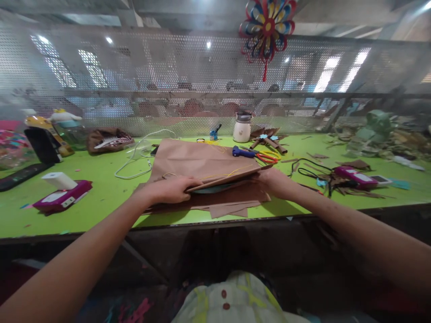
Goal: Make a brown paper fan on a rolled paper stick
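A stack of brown paper sheets lies at the front of the green table. My left hand grips the raised near edge of the top sheet, thumb above and fingers below. At the right end of the same edge, my right hand is closed on the paper, its fingers partly hidden. A light-blue layer shows in the gap under the lifted edge. Thin yellow string lies over the brown paper. Beyond my right hand are dark-blue-handled scissors or snips and orange-and-yellow scissor handles.
Purple power strips stand at left and right. A white cable curls left of the paper. Behind are a cream jar and rolled brown pieces. A perforated metal screen rises at the back.
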Motion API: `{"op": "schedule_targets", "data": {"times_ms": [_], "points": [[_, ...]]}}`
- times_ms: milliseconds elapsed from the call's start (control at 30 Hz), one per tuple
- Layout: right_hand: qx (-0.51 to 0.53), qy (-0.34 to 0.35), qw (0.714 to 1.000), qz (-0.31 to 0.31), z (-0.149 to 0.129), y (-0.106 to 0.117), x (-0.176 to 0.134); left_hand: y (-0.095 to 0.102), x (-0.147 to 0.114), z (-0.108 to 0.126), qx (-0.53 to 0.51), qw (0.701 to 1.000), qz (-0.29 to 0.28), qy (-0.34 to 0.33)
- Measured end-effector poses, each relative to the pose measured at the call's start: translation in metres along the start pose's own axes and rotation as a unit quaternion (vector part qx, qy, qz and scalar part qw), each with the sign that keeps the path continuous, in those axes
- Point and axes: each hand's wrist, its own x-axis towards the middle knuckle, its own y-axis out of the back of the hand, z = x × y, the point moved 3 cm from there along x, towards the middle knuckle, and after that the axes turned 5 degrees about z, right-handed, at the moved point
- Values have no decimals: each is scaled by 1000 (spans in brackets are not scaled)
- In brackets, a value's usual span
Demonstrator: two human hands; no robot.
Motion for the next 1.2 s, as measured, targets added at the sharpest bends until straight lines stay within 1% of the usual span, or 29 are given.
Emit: {"op": "schedule_targets", "data": {"times_ms": [100, 167, 267, 333, 400, 467, 567, 733, 800, 867, 1000, 1100, 1200], "points": [[-26, -14, 999, 18, 10, 4, 8, 4, 2, -5, -18, 1000, -12, 10], [-9, -12, 1000, 25, 12, 8, 14, 8, 2, -8, -28, 999, -21, 24], [13, -12, 999, 51, 13, 15, 26, 14, 3, -15, -42, 998, -21, 41], [18, -12, 998, 67, 14, 17, 32, 15, 3, -20, -52, 998, -25, 40], [18, -17, 997, 67, 15, 17, 35, 14, 3, -25, -64, 997, -28, 31], [17, -17, 998, 63, 15, 16, 34, 13, 3, -27, -73, 997, -19, 26], [24, -8, 998, 59, 14, 16, 27, 9, 2, -26, -88, 995, -7, 38], [80, -7, 997, 22, 11, 14, 9, 8, 0, -16, -95, 994, -15, 55], [123, -5, 992, 34, 9, 10, 1, 9, -1, -12, -86, 994, -12, 61], [164, 11, 985, 59, 5, 4, -8, 11, -3, -10, -85, 994, -13, 66], [169, 45, 980, 97, -2, -14, -23, 9, -3, -11, -80, 994, -16, 72], [160, 37, 981, 106, -5, -23, -31, 4, -1, -13, -57, 997, 9, 60], [167, 28, 980, 107, -8, -24, -36, -3, 0, -11, -46, 998, 32, 3]]}}
